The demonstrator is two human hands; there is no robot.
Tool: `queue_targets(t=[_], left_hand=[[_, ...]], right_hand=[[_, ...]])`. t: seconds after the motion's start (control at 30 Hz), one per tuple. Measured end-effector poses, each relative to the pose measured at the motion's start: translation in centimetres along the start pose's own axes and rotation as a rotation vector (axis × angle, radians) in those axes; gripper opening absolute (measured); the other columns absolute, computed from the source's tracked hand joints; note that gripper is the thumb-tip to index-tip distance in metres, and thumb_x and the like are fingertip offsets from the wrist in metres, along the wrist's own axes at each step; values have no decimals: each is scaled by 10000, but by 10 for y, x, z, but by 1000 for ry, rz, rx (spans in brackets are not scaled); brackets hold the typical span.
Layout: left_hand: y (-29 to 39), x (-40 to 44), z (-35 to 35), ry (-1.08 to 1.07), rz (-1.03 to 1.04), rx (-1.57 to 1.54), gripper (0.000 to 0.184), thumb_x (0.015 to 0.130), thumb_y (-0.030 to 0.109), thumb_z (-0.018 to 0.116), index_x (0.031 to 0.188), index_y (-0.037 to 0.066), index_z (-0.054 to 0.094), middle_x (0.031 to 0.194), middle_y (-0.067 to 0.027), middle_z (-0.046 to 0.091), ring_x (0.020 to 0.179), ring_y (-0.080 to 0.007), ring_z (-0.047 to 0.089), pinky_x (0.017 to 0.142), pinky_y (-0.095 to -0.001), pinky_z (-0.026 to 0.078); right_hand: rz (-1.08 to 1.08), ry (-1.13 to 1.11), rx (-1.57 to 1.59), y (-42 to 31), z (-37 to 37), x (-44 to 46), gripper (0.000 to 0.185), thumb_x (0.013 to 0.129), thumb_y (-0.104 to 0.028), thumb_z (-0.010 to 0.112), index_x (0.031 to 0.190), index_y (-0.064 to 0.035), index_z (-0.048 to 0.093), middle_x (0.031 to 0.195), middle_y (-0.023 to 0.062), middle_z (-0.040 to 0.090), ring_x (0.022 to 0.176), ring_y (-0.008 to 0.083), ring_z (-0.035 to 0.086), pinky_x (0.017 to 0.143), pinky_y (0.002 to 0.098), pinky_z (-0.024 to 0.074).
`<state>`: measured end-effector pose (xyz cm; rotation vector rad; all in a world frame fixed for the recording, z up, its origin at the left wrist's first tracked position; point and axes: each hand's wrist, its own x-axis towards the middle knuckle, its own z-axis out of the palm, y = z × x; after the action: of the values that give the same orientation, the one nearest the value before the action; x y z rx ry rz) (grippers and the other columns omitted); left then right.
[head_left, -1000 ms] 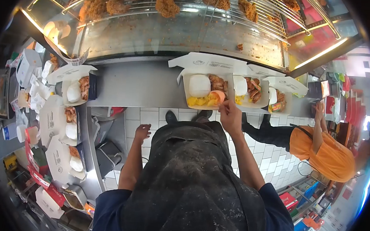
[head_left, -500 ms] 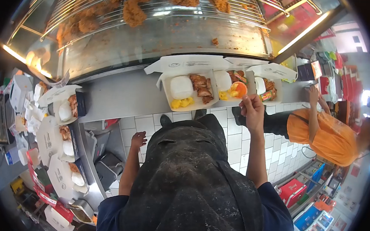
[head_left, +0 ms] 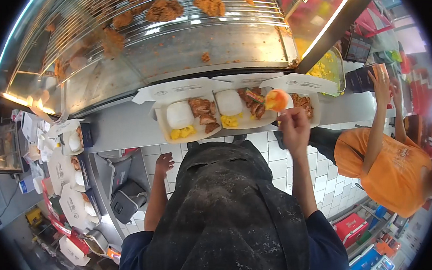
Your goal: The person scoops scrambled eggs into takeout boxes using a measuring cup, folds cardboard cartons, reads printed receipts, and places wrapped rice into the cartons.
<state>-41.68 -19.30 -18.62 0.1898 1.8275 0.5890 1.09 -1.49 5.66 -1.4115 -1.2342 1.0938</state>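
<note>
Orange scoop, loaded with yellow food, is being pinched between the thumb and fingers of the right hand. It is being held where the middle box and the right-hand box are meeting on the counter; whether either is being touched cannot be told. Along the row it is being carried rightward — over the left-hand box a second ago, over the middle one half a second ago — so those two are now being left behind, yellow portions showing in both. Any portion in the right-hand box is being hidden. Meanwhile the left hand is being held low beside the apron, apparently empty, its fingers loosely spread.
</note>
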Motion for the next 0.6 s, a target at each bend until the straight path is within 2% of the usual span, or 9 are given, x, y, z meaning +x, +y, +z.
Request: queue_targets(t=[0.07, 0.13, 0.23, 0.33, 0.37, 0.4, 0.47, 0.5, 0.6], left_hand=[[-4, -8, 21, 5, -28, -5, 321, 897, 309, 612, 1136, 98, 572, 957, -53, 627, 785, -175, 634, 640, -321, 506], [-10, -20, 37, 12, -60, -16, 327, 895, 314, 614, 1138, 100, 572, 958, -49, 627, 789, -174, 634, 646, -322, 506], [-9, -38, 63, 37, -66, 12, 334, 892, 318, 616, 1141, 101, 570, 968, -44, 622, 814, -174, 633, 668, -321, 502], [-12, -55, 82, 42, -78, 18, 445, 902, 372, 539, 1251, 97, 523, 1157, -106, 591, 984, -235, 612, 811, -374, 484], [-13, -59, 88, 45, -88, -8, 444, 900, 368, 549, 1249, 95, 525, 1156, -106, 592, 976, -232, 612, 813, -372, 485], [-14, -63, 93, 56, -89, -18, 444, 900, 368, 549, 1249, 95, 525, 1156, -106, 592, 976, -232, 612, 813, -372, 485], [-22, -64, 101, 109, -67, -66, 359, 894, 314, 610, 1171, 93, 555, 978, -56, 620, 805, -185, 637, 649, -314, 497], [-27, -66, 103, 116, -61, -84, 372, 894, 312, 610, 1185, 89, 550, 1010, -69, 628, 806, -194, 642, 660, -317, 505], [-31, -78, 115, 131, -69, -68, 395, 888, 318, 614, 1199, 84, 547, 1048, -83, 629, 830, -203, 645, 680, -327, 515]], right_hand=[[-239, -120, -422, 6, 3, -7, 46, 872, -20, 622, 903, -46, 601, 765, 50, 639, 654, 121, 623, 565, 253, 493], [-460, -201, -491, 44, 14, -6, 50, 840, -36, 665, 858, -41, 618, 775, 84, 634, 647, 184, 633, 551, 308, 494], [-452, -180, -444, 50, 12, 1, 65, 854, -54, 664, 871, -26, 608, 780, 102, 633, 614, 188, 627, 543, 314, 489], [-297, -109, -280, 39, 4, 10, 72, 879, -70, 640, 896, -18, 593, 746, 108, 636, 602, 221, 623, 533, 324, 476], [-132, -150, -92, 37, 3, 13, 88, 894, -88, 635, 893, -16, 584, 740, 93, 642, 572, 173, 601, 513, 292, 464], [36, -191, 95, 35, 1, 16, 108, 908, -105, 631, 890, -15, 574, 733, 79, 648, 542, 124, 580, 492, 260, 453], [151, -211, 256, 27, -11, 26, 127, 912, -120, 631, 888, -16, 563, 738, 72, 651, 539, 90, 561, 488, 230, 443], [272, -213, 408, 22, -19, 31, 145, 917, -135, 631, 885, -17, 553, 742, 66, 654, 536, 56, 542, 484, 199, 433], [293, -202, 577, -4, -65, 44, 142, 923, -141, 619, 892, -30, 537, 735, 77, 651, 513, 54, 514, 473, 181, 418]])
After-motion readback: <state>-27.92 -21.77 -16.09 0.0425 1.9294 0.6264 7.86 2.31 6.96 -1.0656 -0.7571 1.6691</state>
